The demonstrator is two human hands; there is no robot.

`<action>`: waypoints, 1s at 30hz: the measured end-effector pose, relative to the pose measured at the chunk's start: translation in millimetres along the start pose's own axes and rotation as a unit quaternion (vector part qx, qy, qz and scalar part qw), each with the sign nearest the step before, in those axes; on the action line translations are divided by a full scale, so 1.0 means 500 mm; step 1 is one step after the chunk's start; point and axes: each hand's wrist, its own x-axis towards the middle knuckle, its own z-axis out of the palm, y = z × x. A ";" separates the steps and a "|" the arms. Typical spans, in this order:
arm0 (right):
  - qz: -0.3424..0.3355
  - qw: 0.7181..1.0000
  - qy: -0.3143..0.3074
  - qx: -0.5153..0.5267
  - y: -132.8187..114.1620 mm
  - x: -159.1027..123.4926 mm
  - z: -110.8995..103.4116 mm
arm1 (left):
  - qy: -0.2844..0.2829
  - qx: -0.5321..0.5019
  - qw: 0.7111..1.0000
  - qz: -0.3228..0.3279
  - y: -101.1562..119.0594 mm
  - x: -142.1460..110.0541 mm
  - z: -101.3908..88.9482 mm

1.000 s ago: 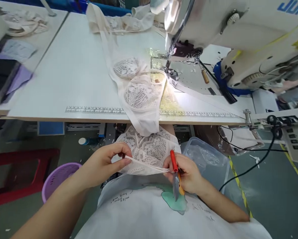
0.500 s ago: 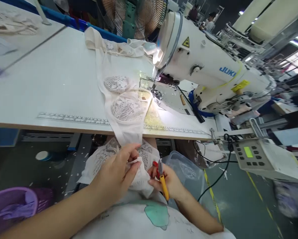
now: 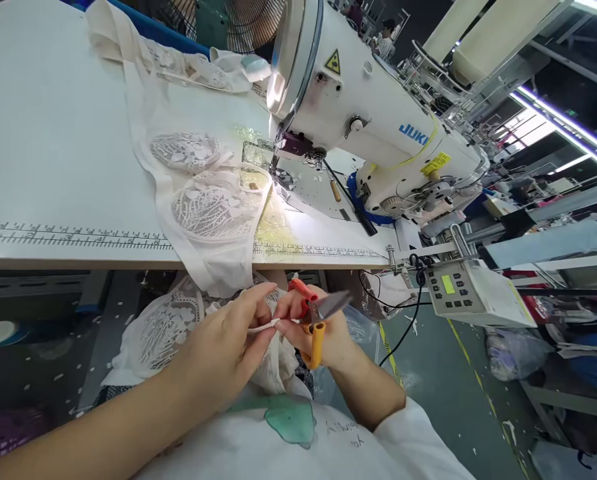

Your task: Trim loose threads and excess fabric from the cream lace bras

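A white lace bra (image 3: 164,328) lies over my lap below the table edge, partly covered by my hands. My left hand (image 3: 216,350) pinches a narrow white edge of it between thumb and forefinger. Right beside it, the thumb and finger of my right hand (image 3: 333,340) pinch the same edge. That right hand also holds a pair of scissors (image 3: 317,337) with one red and one orange handle, blades pointing right. Another white lace bra (image 3: 211,210) lies on the table, one end hanging over the front edge above my hands.
A white sewing machine (image 3: 373,127) with a lit needle area stands on the table (image 3: 53,153). A printed ruler (image 3: 73,237) runs along its front edge. The control box (image 3: 471,293) is at right, and a clear plastic bin (image 3: 366,330) sits below the table.
My hands have come from wide apart on the bra's edge to nearly touching. The scissors have turned in my right hand, blades from down to right. The view has swung right.
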 end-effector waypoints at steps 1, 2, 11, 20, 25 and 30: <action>-0.024 1.000 0.007 -0.006 0.000 0.001 -0.001 | -0.006 -0.019 0.999 -0.029 -0.001 0.001 -0.003; -0.051 0.998 0.016 -0.014 0.001 0.001 -0.002 | -0.018 -0.036 0.997 -0.061 -0.002 0.002 -0.007; -0.131 0.985 0.090 -0.065 0.011 0.008 0.022 | -0.052 -0.180 0.979 -0.085 0.007 0.011 -0.030; 0.035 0.996 -0.020 0.076 -0.006 0.024 0.028 | -0.035 -0.170 0.973 -0.149 0.003 0.002 -0.041; 0.069 0.958 -0.254 -0.110 0.008 0.015 -0.031 | -0.063 -0.250 0.923 -0.285 -0.012 0.006 -0.056; 0.071 0.896 -0.344 -0.273 0.019 0.008 -0.042 | -0.101 -0.316 0.871 -0.362 -0.021 0.012 -0.063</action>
